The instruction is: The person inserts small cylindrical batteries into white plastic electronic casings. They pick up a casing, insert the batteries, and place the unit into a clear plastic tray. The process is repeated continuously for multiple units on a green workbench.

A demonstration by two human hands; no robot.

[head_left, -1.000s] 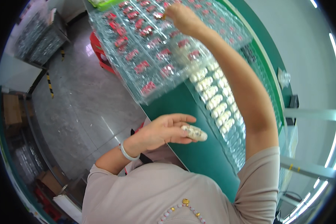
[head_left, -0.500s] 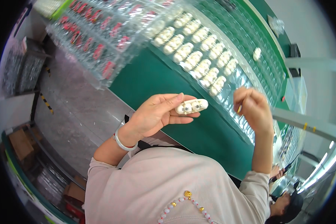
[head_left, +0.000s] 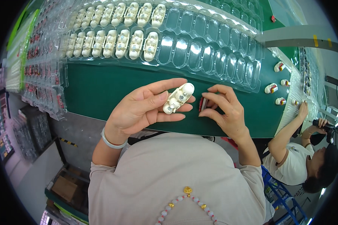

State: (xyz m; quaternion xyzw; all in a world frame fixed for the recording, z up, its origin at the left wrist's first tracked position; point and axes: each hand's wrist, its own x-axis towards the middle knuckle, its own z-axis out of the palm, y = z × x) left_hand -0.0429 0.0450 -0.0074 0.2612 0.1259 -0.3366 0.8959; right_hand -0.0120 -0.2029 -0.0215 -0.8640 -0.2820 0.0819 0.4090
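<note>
The right hand point(head_left: 225, 112), back from the far trays, now pinches a small red part point(head_left: 201, 104) at 3 o'clock of the white oval housing point(head_left: 178, 98) gripped in the left hand point(head_left: 142, 108), ready for fitting

Bright, even overhead light fills the scene, with white glare glinting off the clear moulded plastic blister tray point(head_left: 199, 45). The centre is sharp. Fisheye distortion bends the long green conveyor belt point(head_left: 112, 90) toward a black, vignetted rim.
</note>
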